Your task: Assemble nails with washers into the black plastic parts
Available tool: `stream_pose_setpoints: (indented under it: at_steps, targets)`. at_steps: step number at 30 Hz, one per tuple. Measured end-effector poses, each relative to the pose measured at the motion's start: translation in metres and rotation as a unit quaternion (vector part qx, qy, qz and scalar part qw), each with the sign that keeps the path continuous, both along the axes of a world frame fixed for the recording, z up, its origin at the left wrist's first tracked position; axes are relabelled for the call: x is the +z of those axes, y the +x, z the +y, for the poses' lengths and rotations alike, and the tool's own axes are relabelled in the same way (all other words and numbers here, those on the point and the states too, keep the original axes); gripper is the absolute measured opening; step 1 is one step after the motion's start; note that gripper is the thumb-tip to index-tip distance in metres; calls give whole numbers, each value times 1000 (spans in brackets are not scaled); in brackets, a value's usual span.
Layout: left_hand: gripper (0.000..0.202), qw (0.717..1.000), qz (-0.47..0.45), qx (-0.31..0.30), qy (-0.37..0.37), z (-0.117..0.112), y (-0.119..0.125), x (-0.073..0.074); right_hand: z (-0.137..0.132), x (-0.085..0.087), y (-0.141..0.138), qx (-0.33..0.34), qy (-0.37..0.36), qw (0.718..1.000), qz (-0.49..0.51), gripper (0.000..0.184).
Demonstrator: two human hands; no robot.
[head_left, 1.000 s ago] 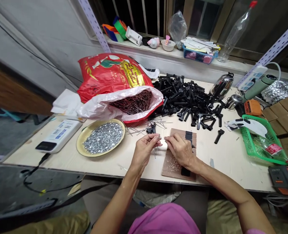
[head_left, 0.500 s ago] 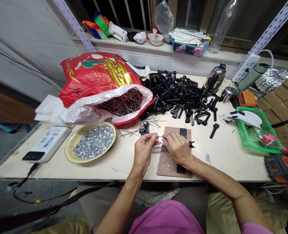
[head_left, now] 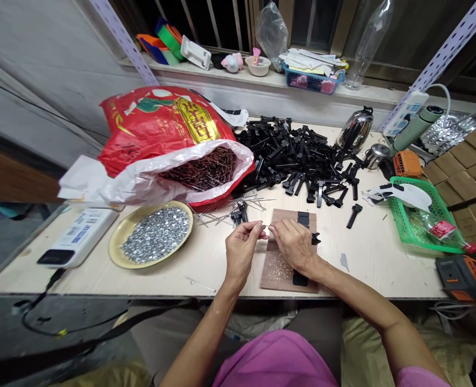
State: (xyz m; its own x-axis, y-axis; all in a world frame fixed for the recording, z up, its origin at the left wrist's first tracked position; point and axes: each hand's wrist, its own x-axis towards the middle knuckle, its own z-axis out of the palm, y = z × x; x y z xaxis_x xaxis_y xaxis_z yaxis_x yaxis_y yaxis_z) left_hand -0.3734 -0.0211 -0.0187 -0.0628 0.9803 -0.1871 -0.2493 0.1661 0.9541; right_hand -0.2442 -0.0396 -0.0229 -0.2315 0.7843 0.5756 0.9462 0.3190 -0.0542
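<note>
Change vs half a second ago: fingertip gap is narrower, less bare metal shows between the two hands. Black forked piece (head_left: 315, 238) at the right hand's 3 o'clock also sits at a slightly different angle. My read: the same fine two-handed work on one rod, in progress, not complete.

Clock centre = fingertips, 12 = toward window.

Left hand (head_left: 241, 244): thumb and index pinch a thin metal rod (head_left: 266, 228). Right hand (head_left: 292, 242): fingertips bunched on the other end of that rod, back of hand up. Rod is roughly level, in the gap; most of it is covered, so can't tell what, if anything, is on its tip. Can't tell either whether the right palm holds the forked piece or just covers part of it.

Brown board (head_left: 276, 282) under the right hand, from 1 to 5 o'clock, light crumbs on it. Pair of black parts (head_left: 240, 213) near at 10, beside loose rods (head_left: 221, 214). Red bag (head_left: 141, 145) at 10 to 11, mouth open, rods (head_left: 205, 167) inside. Yellow dish (head_left: 119, 261) of small silver pieces (head_left: 157, 234) at 9. Black pile (head_left: 292, 150) at 12 to 1. Single rod (head_left: 203, 284) at 8, on bare worktop (head_left: 367, 282).
</note>
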Motion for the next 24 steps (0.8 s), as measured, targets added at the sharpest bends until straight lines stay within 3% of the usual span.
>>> stream_pose_setpoints:
  at_steps: [8,17,24]
  targets:
    - [40,996,-63,-55,-31,10,-5,-7,0,3,1,23,-18,999,18,26]
    - [29,995,52,-79,23,8,-11,-8,-2,1,3,13,-135,990,29,22]
    - [25,994,76,-71,43,6,-12,-10,-2,1,6,34,-80,996,-14,28]
